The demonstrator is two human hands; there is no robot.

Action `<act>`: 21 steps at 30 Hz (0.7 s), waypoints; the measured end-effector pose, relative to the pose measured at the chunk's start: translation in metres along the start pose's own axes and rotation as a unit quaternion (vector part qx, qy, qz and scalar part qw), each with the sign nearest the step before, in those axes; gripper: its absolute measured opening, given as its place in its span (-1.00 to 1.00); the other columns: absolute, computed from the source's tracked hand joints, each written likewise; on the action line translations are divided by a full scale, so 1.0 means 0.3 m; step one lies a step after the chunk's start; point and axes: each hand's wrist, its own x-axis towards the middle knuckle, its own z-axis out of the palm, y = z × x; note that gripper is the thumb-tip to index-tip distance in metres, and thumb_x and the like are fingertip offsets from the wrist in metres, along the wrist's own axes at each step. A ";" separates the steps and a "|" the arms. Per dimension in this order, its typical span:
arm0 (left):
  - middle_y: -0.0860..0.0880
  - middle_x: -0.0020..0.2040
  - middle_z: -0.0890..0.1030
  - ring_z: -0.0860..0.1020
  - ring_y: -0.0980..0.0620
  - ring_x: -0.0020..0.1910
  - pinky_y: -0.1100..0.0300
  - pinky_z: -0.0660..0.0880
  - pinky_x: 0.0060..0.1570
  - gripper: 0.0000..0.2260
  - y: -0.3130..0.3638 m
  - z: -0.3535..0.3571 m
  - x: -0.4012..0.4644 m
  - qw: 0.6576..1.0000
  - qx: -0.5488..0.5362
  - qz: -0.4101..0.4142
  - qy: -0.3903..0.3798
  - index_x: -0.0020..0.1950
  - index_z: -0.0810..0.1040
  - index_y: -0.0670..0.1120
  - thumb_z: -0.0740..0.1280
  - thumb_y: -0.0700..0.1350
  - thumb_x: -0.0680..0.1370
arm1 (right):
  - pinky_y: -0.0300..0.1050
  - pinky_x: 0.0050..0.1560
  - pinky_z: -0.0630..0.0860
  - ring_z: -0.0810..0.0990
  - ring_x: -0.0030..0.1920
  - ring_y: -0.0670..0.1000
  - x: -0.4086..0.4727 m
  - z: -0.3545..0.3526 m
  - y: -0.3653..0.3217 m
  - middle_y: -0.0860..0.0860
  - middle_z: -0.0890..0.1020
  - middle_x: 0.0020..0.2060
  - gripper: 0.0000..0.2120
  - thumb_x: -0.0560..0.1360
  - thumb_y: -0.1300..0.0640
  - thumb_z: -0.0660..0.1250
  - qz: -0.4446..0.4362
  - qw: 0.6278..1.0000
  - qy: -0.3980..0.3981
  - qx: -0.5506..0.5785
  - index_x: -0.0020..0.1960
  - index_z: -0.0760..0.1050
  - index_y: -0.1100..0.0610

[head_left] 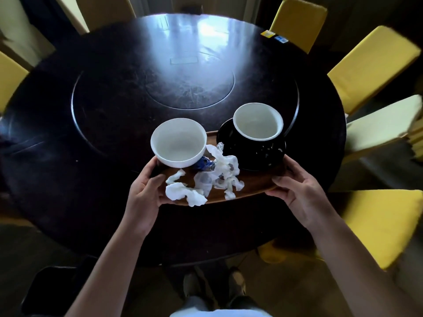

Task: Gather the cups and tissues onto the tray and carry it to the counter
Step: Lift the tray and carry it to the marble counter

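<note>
Tray (pixel 249 186): brown, oval, wood by the look; stiff, shallow-rimmed. It sits over the near part of the round dark table (pixel 91 133); whether lifted or resting cannot be told. Left hand (pixel 144 193) is clasped on its left end, thumb on top of the rim. Right hand (pixel 299 188) is clasped on its right end, thumb likewise on the rim, fingers underneath.

White cup (pixel 178 145): left on the tray, empty, upright. Probably ceramic, so fragile and free to slide on smooth wood.

Black cup (pixel 257 122): right, white inside, standing on a black saucer (pixel 263 154). Stacked, so the likelier piece to shift or tip.

Tissues (pixel 206 181): crumpled, white, loose across the near middle; one overhangs the near rim. Very light, soft; a draught or tilt could shed them.

Blue wrapper (pixel 206 164): small, crumpled, between white cup and tissues.

Handling judgement: modest load, heavier at the far side. Hold both ends, keep level, move slowly.

Yellow chairs (pixel 375 65): ring the table's right side.
</note>
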 end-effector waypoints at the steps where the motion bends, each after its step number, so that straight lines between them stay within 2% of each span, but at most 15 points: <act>1: -0.28 0.12 0.69 0.72 -0.22 -0.08 -0.06 0.68 -0.25 -0.59 0.013 -0.004 -0.004 1.000 -0.002 0.005 -0.005 0.52 0.41 -0.05 0.09 -0.31 0.71 | 0.01 -0.02 0.70 0.68 0.15 0.18 -0.008 0.010 -0.005 0.17 0.64 0.25 -0.35 0.41 0.34 0.38 -0.002 1.000 0.000 0.004 0.48 0.40 0.11; 4: -0.30 0.17 0.67 0.71 -0.25 -0.05 -0.08 0.68 -0.26 -0.58 0.044 -0.016 -0.019 0.999 -0.012 0.018 -0.024 0.54 0.39 -0.04 0.16 -0.27 0.68 | -0.02 -0.05 0.70 0.68 0.15 0.18 -0.028 0.030 -0.015 0.20 0.63 0.27 -0.36 0.44 0.37 0.36 -0.006 1.000 -0.001 0.016 0.50 0.38 0.12; 7: -0.26 0.21 0.66 0.70 -0.25 -0.05 -0.07 0.68 -0.29 -0.48 0.076 -0.023 -0.037 0.998 -0.029 0.028 -0.053 0.56 0.36 -0.01 0.22 -0.21 0.58 | 0.05 0.03 0.69 0.67 0.16 0.20 -0.053 0.060 -0.021 0.22 0.62 0.27 -0.38 0.45 0.38 0.36 -0.018 1.000 -0.005 0.021 0.49 0.40 0.12; 11: -0.27 0.21 0.63 0.71 -0.18 -0.07 -0.03 0.67 -0.29 -0.52 0.105 -0.054 -0.046 0.994 -0.047 0.050 -0.084 0.55 0.37 -0.05 0.10 -0.35 0.65 | -0.02 -0.03 0.68 0.66 0.19 0.18 -0.087 0.101 -0.024 0.19 0.62 0.28 -0.39 0.47 0.40 0.34 -0.033 0.999 -0.005 0.027 0.49 0.39 0.11; 16: -0.29 0.29 0.59 0.70 -0.20 -0.03 -0.07 0.67 -0.25 -0.49 0.131 -0.091 -0.063 0.991 -0.061 0.054 -0.106 0.59 0.33 -0.06 0.07 -0.37 0.66 | -0.08 -0.12 0.69 0.66 0.16 0.20 -0.144 0.149 -0.020 0.17 0.64 0.26 -0.39 0.45 0.38 0.34 -0.047 0.998 0.023 0.025 0.49 0.39 0.13; 18: -0.30 0.32 0.56 0.71 -0.19 -0.04 -0.07 0.67 -0.29 -0.49 0.138 -0.102 -0.067 0.990 -0.074 0.049 -0.111 0.59 0.33 -0.06 0.07 -0.36 0.66 | -0.11 -0.23 0.67 0.69 0.00 0.15 -0.169 0.174 -0.025 0.16 0.67 0.17 -0.33 0.40 0.32 0.37 -0.057 0.997 0.037 0.024 0.50 0.37 0.13; 21: -0.32 0.29 0.56 0.71 -0.18 -0.10 -0.03 0.67 -0.34 -0.50 0.144 -0.117 -0.066 0.989 -0.077 0.043 -0.120 0.58 0.33 -0.05 0.08 -0.35 0.66 | -0.13 -0.44 0.53 0.59 -0.36 0.06 -0.198 0.203 -0.035 0.12 0.69 -0.17 -0.28 0.39 0.22 0.42 -0.058 0.997 0.044 -0.037 0.53 0.35 0.06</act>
